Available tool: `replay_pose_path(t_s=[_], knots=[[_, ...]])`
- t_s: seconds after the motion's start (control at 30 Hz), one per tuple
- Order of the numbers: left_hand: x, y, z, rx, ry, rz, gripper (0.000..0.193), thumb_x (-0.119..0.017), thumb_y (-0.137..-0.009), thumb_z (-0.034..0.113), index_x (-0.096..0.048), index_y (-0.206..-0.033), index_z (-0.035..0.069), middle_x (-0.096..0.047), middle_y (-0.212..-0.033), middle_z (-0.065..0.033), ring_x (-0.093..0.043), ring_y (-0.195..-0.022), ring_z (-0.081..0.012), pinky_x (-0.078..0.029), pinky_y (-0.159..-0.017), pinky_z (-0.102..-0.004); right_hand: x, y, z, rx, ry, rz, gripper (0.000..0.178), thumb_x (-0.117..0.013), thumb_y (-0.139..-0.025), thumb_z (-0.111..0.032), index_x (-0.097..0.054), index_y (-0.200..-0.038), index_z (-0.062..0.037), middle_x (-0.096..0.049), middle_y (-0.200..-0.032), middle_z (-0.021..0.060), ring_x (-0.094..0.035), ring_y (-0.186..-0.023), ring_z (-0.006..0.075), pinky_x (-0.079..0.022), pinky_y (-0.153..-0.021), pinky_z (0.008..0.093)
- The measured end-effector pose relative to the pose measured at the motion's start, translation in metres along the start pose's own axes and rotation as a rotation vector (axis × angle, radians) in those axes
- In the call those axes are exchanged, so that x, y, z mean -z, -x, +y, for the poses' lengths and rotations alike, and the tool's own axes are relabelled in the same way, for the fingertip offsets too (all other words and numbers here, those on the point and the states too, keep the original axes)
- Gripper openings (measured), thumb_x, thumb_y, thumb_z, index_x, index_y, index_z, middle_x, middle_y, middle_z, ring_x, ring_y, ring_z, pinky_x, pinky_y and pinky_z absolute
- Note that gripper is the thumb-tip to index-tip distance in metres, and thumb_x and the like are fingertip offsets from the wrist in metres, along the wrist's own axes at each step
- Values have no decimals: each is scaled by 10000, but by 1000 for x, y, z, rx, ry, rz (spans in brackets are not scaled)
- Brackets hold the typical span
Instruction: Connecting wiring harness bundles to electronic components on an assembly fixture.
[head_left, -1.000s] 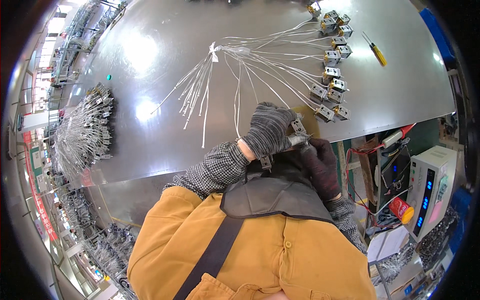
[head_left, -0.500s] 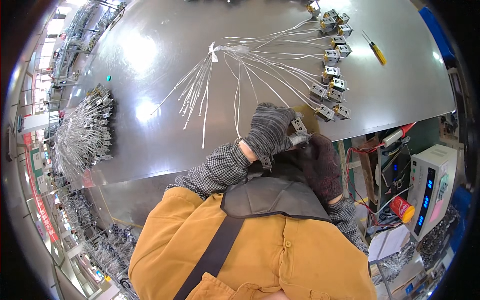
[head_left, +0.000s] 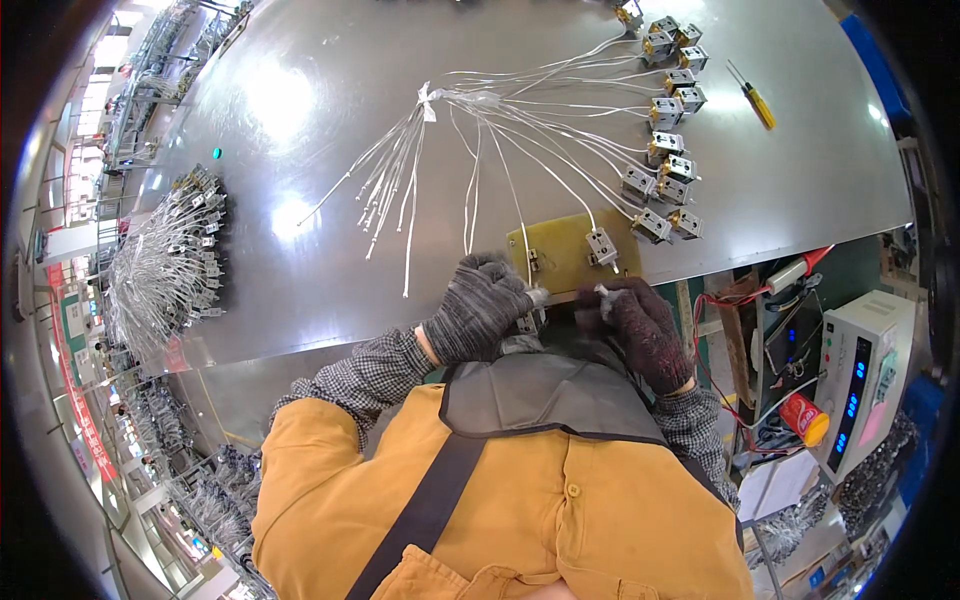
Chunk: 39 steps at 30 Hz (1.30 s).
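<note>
A brownish-yellow board (head_left: pixel 562 243) lies at the table's near edge. On its right part sits a small metal-cased component (head_left: pixel 602 249) with a white wire leading up from it. My left hand (head_left: pixel 483 308), in a grey knitted glove, is closed at another wired metal component (head_left: pixel 527 322) just below the board's left edge; its fingers partly cover this piece. To the right, my right hand (head_left: pixel 642 328), in a dark reddish glove, has its fingers pinched together by the board's lower right corner. What lies between those fingers, if anything, cannot be made out.
A tied bundle of white wires (head_left: pixel 428 100) fans out to several metal components (head_left: pixel 664 113). A yellow-handled screwdriver (head_left: pixel 757 104) lies at the right, a heap of wired parts (head_left: pixel 165 265) at the left. Beside the table stand a display instrument (head_left: pixel 862 380) and a red container (head_left: pixel 803 418).
My left hand has moved left and down from the right-hand component to the lower left one, uncovering the board. My right hand has shifted slightly; its fingers now show.
</note>
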<state>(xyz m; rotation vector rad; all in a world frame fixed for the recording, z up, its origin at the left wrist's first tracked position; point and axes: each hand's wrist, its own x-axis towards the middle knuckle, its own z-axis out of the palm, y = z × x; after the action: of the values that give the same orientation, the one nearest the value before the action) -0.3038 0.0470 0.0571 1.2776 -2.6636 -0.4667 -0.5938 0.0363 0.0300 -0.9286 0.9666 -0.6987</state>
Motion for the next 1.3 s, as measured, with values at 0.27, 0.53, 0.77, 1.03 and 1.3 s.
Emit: replay_pose_path(t_s=[0.27,0.53,0.77,1.03,1.3], knots=[[-3,-26,-8,48,134,313,501,-924,-777,414,-778,-1176,150,-735,-884,-49,-714,-869,-258,-450,-1019,-476,16,-53,-38,331,229,189,257,-554,-1130,-198,-682,-1254,-11,-747,-1128,133,-708,-982,176,-580,-881,348],[-13,-59,1,209,213,272,577,-858,-837,444,-739,-1319,149,-767,-1016,-105,-728,-1001,-314,-404,-1130,-547,6,-43,-24,278,377,243,243,-558,-1118,-208,-688,-1220,-30,-748,-1040,138,-742,-930,232,-585,-862,372],[-7,-70,9,246,69,76,565,-796,-899,482,-731,-1364,168,-784,-1092,-133,-703,-1159,-373,-307,-1222,-603,10,3,-16,272,697,169,246,-726,-978,-134,-700,-1206,-44,-740,-1064,174,-747,-974,321,-588,-874,415],[-4,-86,3,223,173,72,531,-792,-907,473,-744,-1336,164,-790,-1081,-109,-720,-1122,-333,-369,-1194,-548,-4,3,-10,501,876,223,338,-795,-911,-104,-697,-1227,-35,-730,-1143,188,-723,-1046,378,-578,-915,429],[-9,-91,5,214,80,49,558,-805,-870,529,-768,-1272,144,-789,-1041,-119,-731,-1052,-327,-425,-1150,-524,-2,8,7,528,755,182,366,-768,-945,-112,-649,-1273,-3,-708,-1157,211,-722,-1024,299,-579,-919,418]])
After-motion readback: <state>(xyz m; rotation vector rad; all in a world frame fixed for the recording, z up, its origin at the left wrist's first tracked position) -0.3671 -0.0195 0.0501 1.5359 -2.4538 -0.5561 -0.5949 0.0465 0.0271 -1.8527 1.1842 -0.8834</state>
